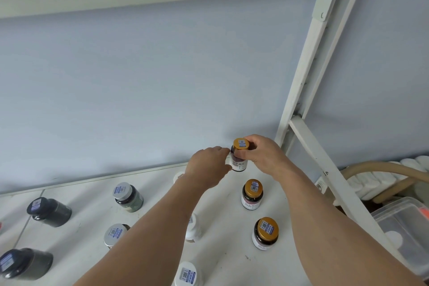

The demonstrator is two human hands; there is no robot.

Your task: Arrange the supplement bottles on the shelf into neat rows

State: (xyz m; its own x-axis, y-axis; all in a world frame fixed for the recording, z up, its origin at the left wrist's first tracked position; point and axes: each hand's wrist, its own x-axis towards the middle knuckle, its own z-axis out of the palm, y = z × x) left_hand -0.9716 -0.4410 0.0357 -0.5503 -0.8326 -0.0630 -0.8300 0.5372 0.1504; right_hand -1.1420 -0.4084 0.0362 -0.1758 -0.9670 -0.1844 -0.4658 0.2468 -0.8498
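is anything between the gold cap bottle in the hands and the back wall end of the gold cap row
Nothing visible. The right hand grips the gold-capped bottle at the back of the shelf, already in line behind the other two gold-capped bottles; the left hand touches its side.

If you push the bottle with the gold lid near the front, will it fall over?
Probably not from a gentle push: the front gold-capped bottle looks short and wide, standing flat on the shelf. A hard shove near its cap might tip it, and being round, it would likely roll.
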